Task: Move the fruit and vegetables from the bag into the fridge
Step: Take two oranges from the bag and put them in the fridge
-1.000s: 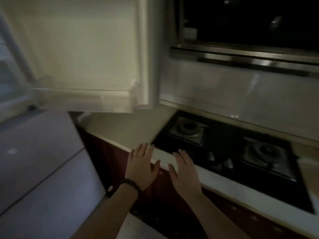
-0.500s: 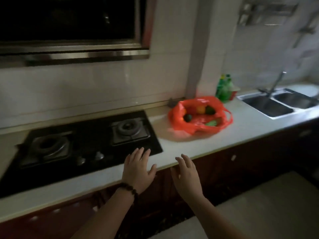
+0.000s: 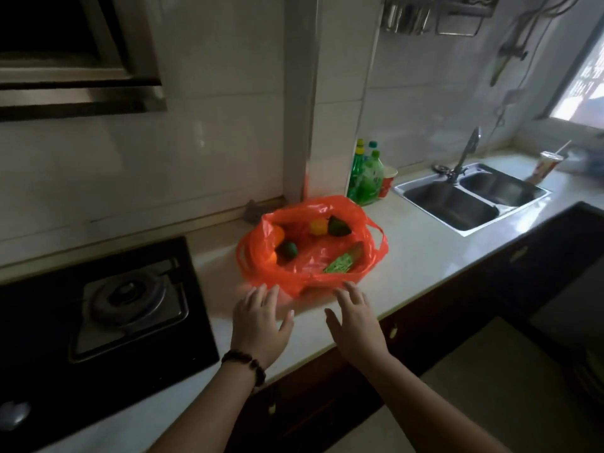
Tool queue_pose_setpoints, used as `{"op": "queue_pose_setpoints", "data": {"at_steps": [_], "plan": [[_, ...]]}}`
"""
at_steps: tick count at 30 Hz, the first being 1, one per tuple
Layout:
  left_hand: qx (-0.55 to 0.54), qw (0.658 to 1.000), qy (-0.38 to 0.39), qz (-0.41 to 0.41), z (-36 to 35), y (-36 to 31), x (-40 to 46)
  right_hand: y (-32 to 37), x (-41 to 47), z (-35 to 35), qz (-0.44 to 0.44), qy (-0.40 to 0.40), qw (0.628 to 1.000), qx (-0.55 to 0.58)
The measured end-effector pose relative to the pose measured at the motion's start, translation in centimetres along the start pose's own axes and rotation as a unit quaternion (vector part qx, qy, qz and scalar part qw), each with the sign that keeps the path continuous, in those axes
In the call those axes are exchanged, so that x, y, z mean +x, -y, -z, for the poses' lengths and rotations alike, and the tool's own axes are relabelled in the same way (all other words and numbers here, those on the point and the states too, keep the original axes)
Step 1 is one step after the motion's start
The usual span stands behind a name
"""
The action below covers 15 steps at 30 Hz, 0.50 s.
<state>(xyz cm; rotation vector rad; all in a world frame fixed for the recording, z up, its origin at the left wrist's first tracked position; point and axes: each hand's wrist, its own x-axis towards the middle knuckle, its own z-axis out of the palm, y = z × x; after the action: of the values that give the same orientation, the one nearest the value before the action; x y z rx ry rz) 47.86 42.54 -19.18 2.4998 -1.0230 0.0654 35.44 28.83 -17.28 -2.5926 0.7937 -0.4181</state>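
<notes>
The bag (image 3: 312,253) lies open on the table (image 3: 421,256), between the stove (image 3: 98,315) on its left and the sink (image 3: 470,197) on its right. Behind the bag stands a wall column (image 3: 300,109); the bottles (image 3: 367,178) stand at the column's right foot, with a cup (image 3: 388,184) just beside them, between bottles and sink. The tap (image 3: 465,152) rises behind the sink. Another cup (image 3: 545,166) with a straw stands past the sink's far right corner. In the bag several fruits (image 3: 327,226) lie toward the back and left, and one long vegetable (image 3: 344,259) toward the front right. Both hands hover before the bag, the left hand (image 3: 260,325) at its front left edge, the right hand (image 3: 358,322) at its front right. A hood (image 3: 78,76) hangs above the stove.
</notes>
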Motion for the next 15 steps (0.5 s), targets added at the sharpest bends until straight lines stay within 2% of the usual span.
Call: {"op": "queue_pose_setpoints", "data": {"at_steps": [5,8,15], "plan": [[0.004,0.999,-0.024,0.025,-1.2,-0.4,8.2,-2.3,9.7,2.0,0.024,-0.020,1.000,-0.005],[0.013,0.998,-0.020,0.051,-1.6,-0.6,11.5,-3.2,12.7,1.2,0.030,0.000,1.000,0.006],[0.002,0.991,-0.045,0.127,-3.9,0.5,16.2,-5.4,22.5,-0.8,0.133,0.045,0.990,-0.008]]}}
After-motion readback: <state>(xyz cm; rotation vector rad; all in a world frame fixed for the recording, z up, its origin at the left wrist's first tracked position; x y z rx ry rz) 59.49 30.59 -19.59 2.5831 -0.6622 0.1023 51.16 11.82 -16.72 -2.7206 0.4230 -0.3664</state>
